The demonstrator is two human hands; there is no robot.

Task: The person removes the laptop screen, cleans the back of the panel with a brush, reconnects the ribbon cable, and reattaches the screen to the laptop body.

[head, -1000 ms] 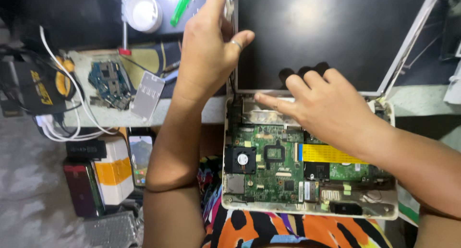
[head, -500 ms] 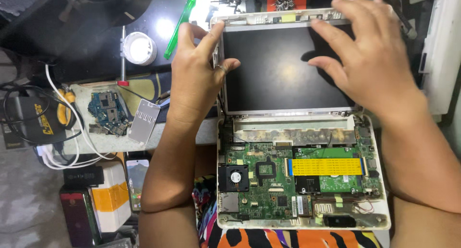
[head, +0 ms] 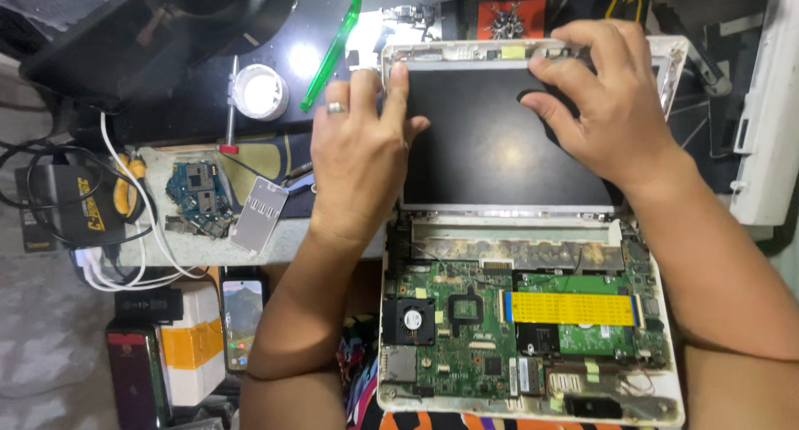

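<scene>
both hands on the screen panel of an opened small laptop

the dark screen panel point(head: 491, 139) lies flat at 12 o'clock of the bare green motherboard point(head: 474, 330), its long axis running 9 to 3. the left hand point(head: 362, 147) pinches its left edge; the right hand point(head: 595, 105) lies spread over its upper right corner, fingers hooked on the top rim. at 9 o'clock on the table point(head: 158, 247): a small blue circuit board point(head: 196, 193), a white round tub point(head: 260, 93), a green tool point(head: 333, 51), white cables point(head: 137, 238) and a phone point(head: 243, 313).
</scene>
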